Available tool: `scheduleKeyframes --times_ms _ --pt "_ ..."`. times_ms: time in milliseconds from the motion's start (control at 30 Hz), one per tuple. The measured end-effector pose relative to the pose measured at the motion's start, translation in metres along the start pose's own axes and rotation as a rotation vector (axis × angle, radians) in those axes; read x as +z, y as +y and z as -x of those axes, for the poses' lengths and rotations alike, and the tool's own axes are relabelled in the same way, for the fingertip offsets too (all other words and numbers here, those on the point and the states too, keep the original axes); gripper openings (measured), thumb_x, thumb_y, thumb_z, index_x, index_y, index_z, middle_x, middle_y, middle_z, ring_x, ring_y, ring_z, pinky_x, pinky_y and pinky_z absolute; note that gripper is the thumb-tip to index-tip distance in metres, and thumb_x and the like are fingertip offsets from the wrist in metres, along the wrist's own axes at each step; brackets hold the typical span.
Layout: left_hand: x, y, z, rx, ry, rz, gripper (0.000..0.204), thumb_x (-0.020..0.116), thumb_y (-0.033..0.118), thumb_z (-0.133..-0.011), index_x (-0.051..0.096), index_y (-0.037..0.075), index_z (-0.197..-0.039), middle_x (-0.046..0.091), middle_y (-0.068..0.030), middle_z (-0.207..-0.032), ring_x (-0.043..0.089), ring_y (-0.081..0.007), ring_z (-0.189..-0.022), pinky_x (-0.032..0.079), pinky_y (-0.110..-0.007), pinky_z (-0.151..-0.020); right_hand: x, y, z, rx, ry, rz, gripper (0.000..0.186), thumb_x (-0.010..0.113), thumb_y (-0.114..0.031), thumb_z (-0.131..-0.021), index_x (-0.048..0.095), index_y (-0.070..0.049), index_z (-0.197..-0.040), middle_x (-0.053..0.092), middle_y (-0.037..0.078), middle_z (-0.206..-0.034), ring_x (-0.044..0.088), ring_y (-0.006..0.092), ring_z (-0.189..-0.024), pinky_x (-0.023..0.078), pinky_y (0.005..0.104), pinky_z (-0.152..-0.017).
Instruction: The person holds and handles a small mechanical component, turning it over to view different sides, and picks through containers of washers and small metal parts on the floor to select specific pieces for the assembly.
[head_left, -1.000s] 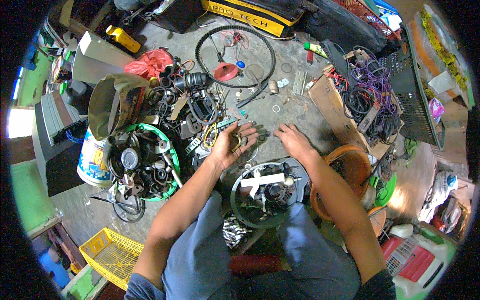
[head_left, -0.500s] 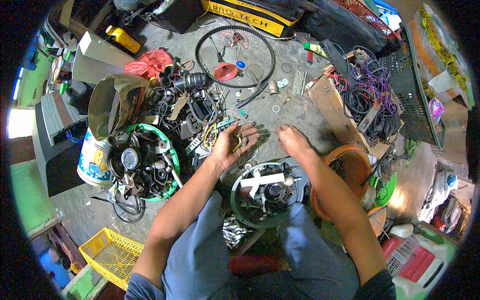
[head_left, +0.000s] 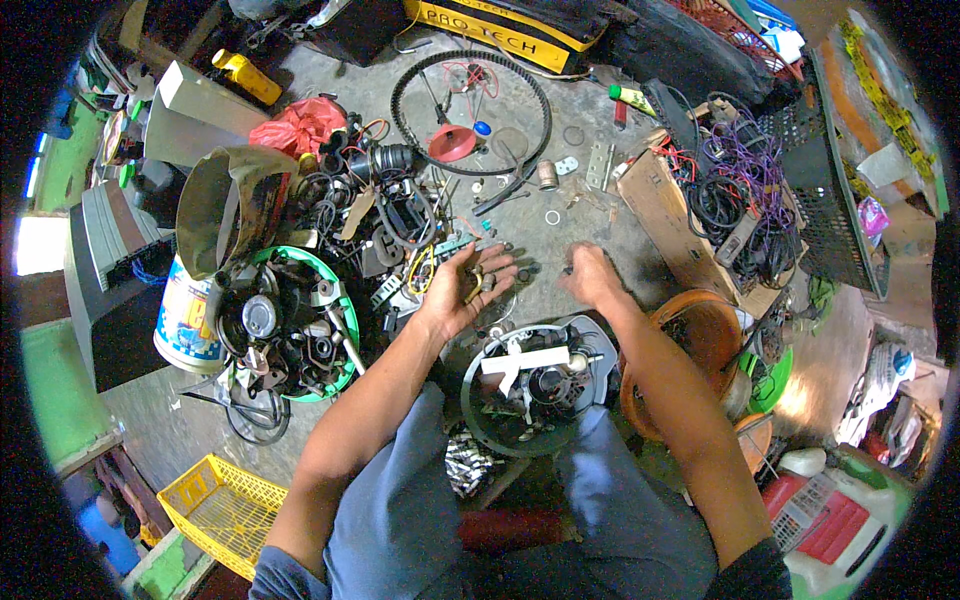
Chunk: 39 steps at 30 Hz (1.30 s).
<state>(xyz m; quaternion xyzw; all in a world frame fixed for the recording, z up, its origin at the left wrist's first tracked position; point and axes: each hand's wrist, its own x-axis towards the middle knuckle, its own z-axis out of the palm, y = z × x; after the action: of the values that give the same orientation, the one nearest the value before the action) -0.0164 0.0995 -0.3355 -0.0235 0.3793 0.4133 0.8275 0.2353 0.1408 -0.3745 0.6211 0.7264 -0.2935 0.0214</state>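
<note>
Hardware (head_left: 483, 284), a few small metal pieces, lies in the palm and along the fingers of your left hand (head_left: 461, 292), which is turned up beyond the grey tub (head_left: 474, 422) and a little to its left. Those fingers are stretched out and slightly parted, cradling the pieces rather than clamping them. Your right hand (head_left: 594, 277) is beyond the tub too, slightly to its right, knuckles up and fingers curled in; you cannot tell from this view whether they pinch anything or touch the concrete floor (head_left: 525, 225). A white strip (head_left: 525, 360) lies across the top of the tub, over mixed parts. To the tub's left you have a green basin (head_left: 346, 300) heaped with dark parts, and to its right an orange basin (head_left: 637, 415). Well ahead of the tub, a black toothed belt (head_left: 548, 110) loops around a red funnel (head_left: 452, 145). Ahead and right of it stands a cardboard box (head_left: 655, 220) of tangled wires (head_left: 735, 170).
</note>
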Motion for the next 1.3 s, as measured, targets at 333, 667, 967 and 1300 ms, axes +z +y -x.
scheduleKeyframes --times_ms 333,667,967,1300 --pt "-0.004 0.001 -0.002 0.003 0.016 0.036 0.048 0.040 0.036 -0.103 0.049 -0.001 -0.133 0.060 -0.0182 -0.121 0.060 -0.0322 -0.111 0.051 -0.041 -0.101 -0.007 0.006 -0.010 0.226 -0.185 -0.950 0.038 0.073 -0.003 -0.084 0.056 0.015 -0.113 0.066 0.019 -0.096 0.069 0.0257 -0.089 0.059 0.0322 -0.078" --pt "0.009 0.001 0.003 0.003 0.062 -0.010 0.040 0.040 0.034 -0.103 0.053 0.002 -0.125 0.063 -0.0115 -0.112 0.065 -0.0253 -0.101 0.056 -0.040 -0.093 -0.046 -0.099 0.015 -0.170 -0.309 -0.893 0.033 0.074 -0.008 -0.085 0.063 0.006 -0.112 0.068 0.011 -0.102 0.068 0.0180 -0.093 0.056 0.0305 -0.079" --pt "-0.001 0.001 0.001 -0.005 0.102 0.050 0.034 0.037 0.023 -0.105 0.054 -0.001 -0.121 0.064 -0.0156 -0.112 0.066 -0.0288 -0.101 0.058 -0.041 -0.091 -0.048 -0.096 0.009 -0.075 0.018 -0.819 0.020 0.066 -0.011 -0.089 0.070 -0.001 -0.106 0.073 0.017 -0.097 0.072 0.0257 -0.092 0.056 0.0373 -0.080" --pt "-0.009 0.004 -0.001 0.049 0.133 0.061 0.042 0.036 0.025 -0.105 0.050 -0.005 -0.129 0.060 -0.0194 -0.122 0.062 -0.0309 -0.109 0.053 -0.041 -0.099 0.006 -0.038 0.000 -0.292 -0.046 -0.086 0.043 0.073 -0.006 -0.075 0.063 -0.004 -0.117 0.058 0.020 -0.118 0.056 0.0397 -0.114 0.048 0.0464 -0.096"
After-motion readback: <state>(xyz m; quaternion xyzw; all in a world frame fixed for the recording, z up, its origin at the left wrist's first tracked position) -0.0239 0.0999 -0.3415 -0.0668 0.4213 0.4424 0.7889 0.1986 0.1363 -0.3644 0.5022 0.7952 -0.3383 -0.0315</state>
